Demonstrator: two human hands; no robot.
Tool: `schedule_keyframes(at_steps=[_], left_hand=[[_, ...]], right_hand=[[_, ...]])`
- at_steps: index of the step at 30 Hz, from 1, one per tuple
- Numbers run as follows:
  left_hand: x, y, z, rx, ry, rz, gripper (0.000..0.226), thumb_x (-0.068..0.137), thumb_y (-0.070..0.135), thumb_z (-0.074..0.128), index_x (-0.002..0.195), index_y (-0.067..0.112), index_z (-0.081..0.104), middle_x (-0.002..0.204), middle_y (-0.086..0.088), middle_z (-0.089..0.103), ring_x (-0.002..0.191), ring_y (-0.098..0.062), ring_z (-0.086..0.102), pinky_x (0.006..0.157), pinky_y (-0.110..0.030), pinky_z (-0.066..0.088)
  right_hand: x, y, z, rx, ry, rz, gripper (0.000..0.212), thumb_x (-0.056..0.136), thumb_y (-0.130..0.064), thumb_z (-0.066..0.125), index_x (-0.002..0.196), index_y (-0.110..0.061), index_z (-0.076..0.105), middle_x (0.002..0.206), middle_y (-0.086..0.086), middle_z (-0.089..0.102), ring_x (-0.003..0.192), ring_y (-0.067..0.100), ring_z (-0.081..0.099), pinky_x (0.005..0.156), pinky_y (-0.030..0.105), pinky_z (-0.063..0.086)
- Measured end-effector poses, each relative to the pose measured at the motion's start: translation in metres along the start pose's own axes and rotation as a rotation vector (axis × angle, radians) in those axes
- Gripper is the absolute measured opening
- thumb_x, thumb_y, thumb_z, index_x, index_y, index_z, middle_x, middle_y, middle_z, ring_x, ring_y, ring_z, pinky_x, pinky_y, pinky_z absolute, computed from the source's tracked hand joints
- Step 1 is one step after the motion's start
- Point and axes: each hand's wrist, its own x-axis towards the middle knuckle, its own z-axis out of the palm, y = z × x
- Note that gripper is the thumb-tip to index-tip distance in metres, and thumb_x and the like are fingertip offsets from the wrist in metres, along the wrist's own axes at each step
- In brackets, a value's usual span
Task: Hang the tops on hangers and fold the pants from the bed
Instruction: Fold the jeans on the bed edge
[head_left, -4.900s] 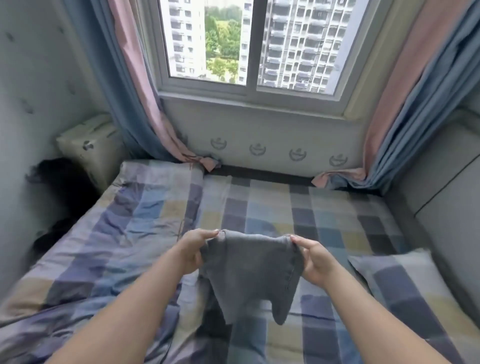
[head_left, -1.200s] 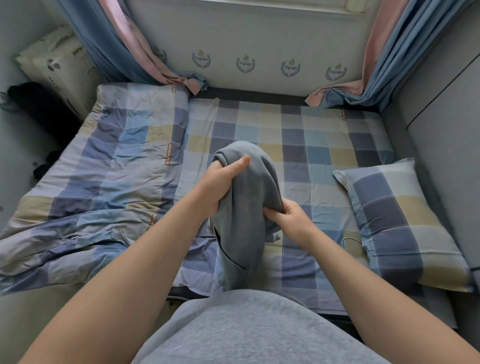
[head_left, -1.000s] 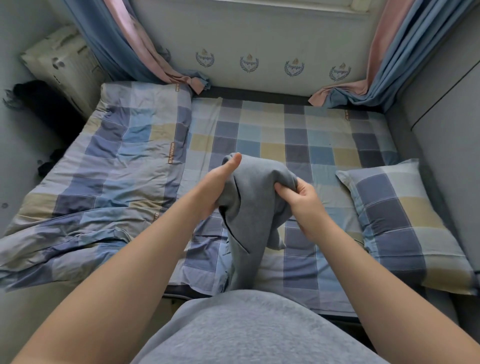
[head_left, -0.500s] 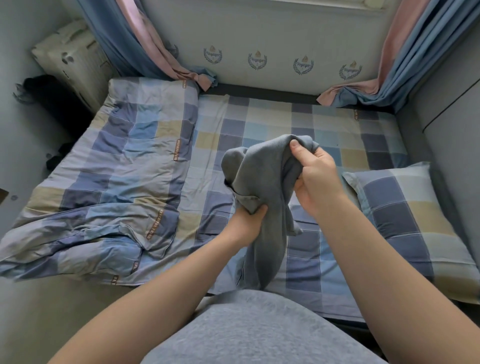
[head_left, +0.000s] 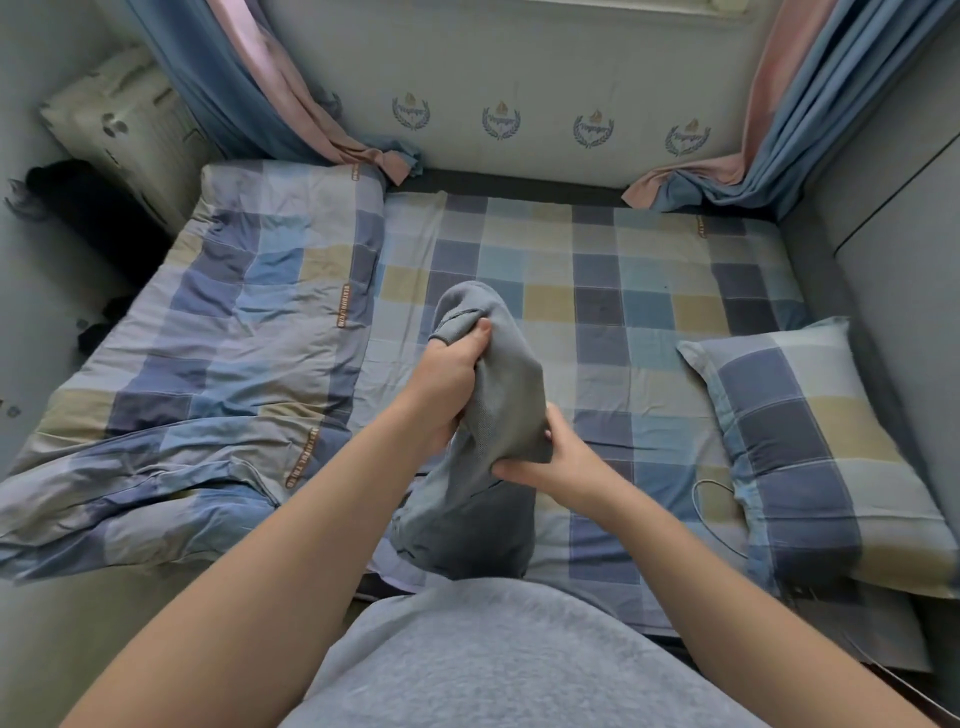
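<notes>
The person stood at the near edge of the bed (head_left: 597, 291) with both hands on one pair of grey pants (head_left: 506, 395), or so I judged them, since the cloth was too bunched to show two legs. The left hand (head_left: 447, 384) was clenched round the upper bunch, its thumb pressed over a hem at the top. The right hand (head_left: 556, 467) was closed on the cloth lower down and a little nearer. Between the two grips the pants were held up over the middle of the bed, and the loose end hung toward the near edge, in front of the person's grey shirt (head_left: 498, 660). I took the high grip to be for letting the fabric drop straight, and the low one for finding a seam or leg to line up before a fold. So the fold looked barely begun, with nothing flat yet. The open checked sheet just beyond the hands seemed the natural place to lay them. A rumpled duvet (head_left: 234, 338) lay pushed to the left and one pillow (head_left: 810, 447) sat at the right, which kept that middle strip free. By my count there were one pair of pants, two hands, one duvet, one pillow and two curtains (head_left: 249, 88) at the far corners. I could see no tops and no hangers.
</notes>
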Motion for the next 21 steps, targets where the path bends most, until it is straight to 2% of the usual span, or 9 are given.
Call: schedule_keyframes(at_steps=[3, 6, 7, 9, 11, 13, 15, 18, 21], left_hand=[[-0.003, 0.011, 0.001, -0.024, -0.012, 0.004, 0.029, 0.102, 0.033, 0.056, 0.125, 0.018, 0.067, 0.117, -0.01, 0.073, 0.11, -0.025, 0.069, 0.095, -0.04, 0.055], [0.001, 0.014, -0.004, -0.035, -0.018, 0.006, 0.033, 0.103, 0.033, 0.055, 0.126, 0.013, 0.065, 0.114, -0.011, 0.074, 0.107, -0.025, 0.07, 0.087, -0.036, 0.058], [0.003, 0.014, -0.008, -0.047, -0.024, 0.003, 0.035, 0.102, 0.037, 0.054, 0.126, 0.012, 0.064, 0.113, -0.011, 0.074, 0.106, -0.024, 0.071, 0.085, -0.035, 0.058], [0.007, 0.012, -0.015, -0.063, -0.072, -0.005, 0.047, 0.094, 0.051, 0.058, 0.124, 0.014, 0.062, 0.114, -0.008, 0.075, 0.105, -0.023, 0.072, 0.083, -0.034, 0.059], [0.01, 0.006, -0.024, -0.002, -0.111, -0.019, 0.075, 0.078, 0.066, 0.066, 0.131, 0.014, 0.058, 0.124, -0.01, 0.07, 0.113, -0.027, 0.068, 0.094, -0.04, 0.057], [0.014, -0.006, -0.034, 0.152, -0.151, -0.019, 0.092, 0.07, 0.072, 0.074, 0.138, 0.013, 0.055, 0.129, -0.009, 0.067, 0.117, -0.026, 0.065, 0.101, -0.043, 0.052], [0.015, -0.025, -0.042, 0.295, -0.224, -0.037, 0.091, 0.062, 0.068, 0.077, 0.135, 0.016, 0.058, 0.124, -0.003, 0.071, 0.114, -0.02, 0.068, 0.099, -0.039, 0.054], [0.015, -0.056, -0.05, 0.388, -0.325, -0.063, 0.074, 0.062, 0.058, 0.085, 0.125, 0.028, 0.062, 0.114, 0.013, 0.074, 0.106, -0.005, 0.069, 0.082, -0.02, 0.057], [0.015, -0.071, -0.05, 0.541, -0.36, -0.067, 0.097, 0.044, 0.072, 0.088, 0.127, 0.032, 0.058, 0.117, 0.018, 0.069, 0.109, -0.002, 0.065, 0.087, -0.021, 0.054]], right_hand=[[0.012, 0.012, -0.001, -0.012, 0.1, 0.022, 0.049, 0.082, -0.034, 0.08, 0.122, -0.045, 0.052, 0.118, -0.018, 0.064, 0.111, 0.002, 0.06, 0.086, 0.025, 0.05], [0.025, 0.009, -0.01, -0.034, 0.095, -0.04, 0.022, 0.098, -0.019, 0.064, 0.11, -0.037, 0.066, 0.103, -0.018, 0.073, 0.099, 0.0, 0.067, 0.082, 0.021, 0.053], [0.027, 0.006, -0.013, -0.05, 0.097, -0.061, 0.022, 0.1, -0.017, 0.061, 0.106, -0.036, 0.068, 0.1, -0.018, 0.074, 0.098, 0.001, 0.068, 0.08, 0.019, 0.053], [0.03, 0.002, -0.017, -0.061, 0.138, -0.093, 0.022, 0.1, -0.015, 0.059, 0.102, -0.033, 0.072, 0.099, -0.014, 0.075, 0.1, 0.009, 0.069, 0.084, 0.026, 0.055], [0.031, -0.002, -0.022, -0.041, 0.19, -0.127, 0.02, 0.1, -0.015, 0.058, 0.097, -0.028, 0.073, 0.092, -0.01, 0.076, 0.091, 0.011, 0.069, 0.082, 0.034, 0.054], [0.032, -0.012, -0.027, 0.02, 0.229, -0.177, 0.021, 0.102, -0.014, 0.056, 0.092, -0.021, 0.073, 0.079, -0.009, 0.072, 0.075, 0.009, 0.064, 0.07, 0.032, 0.052], [0.03, -0.028, -0.03, 0.114, 0.255, -0.231, 0.024, 0.103, -0.011, 0.054, 0.089, -0.018, 0.073, 0.073, -0.008, 0.071, 0.069, 0.007, 0.063, 0.064, 0.026, 0.052], [0.025, -0.049, -0.029, 0.222, 0.254, -0.282, 0.025, 0.102, -0.009, 0.055, 0.091, -0.02, 0.074, 0.08, -0.007, 0.075, 0.075, 0.007, 0.068, 0.067, 0.023, 0.057], [0.018, -0.063, -0.03, 0.356, 0.246, -0.285, 0.02, 0.101, -0.01, 0.056, 0.094, -0.015, 0.075, 0.084, -0.002, 0.076, 0.079, 0.011, 0.07, 0.07, 0.024, 0.058]])
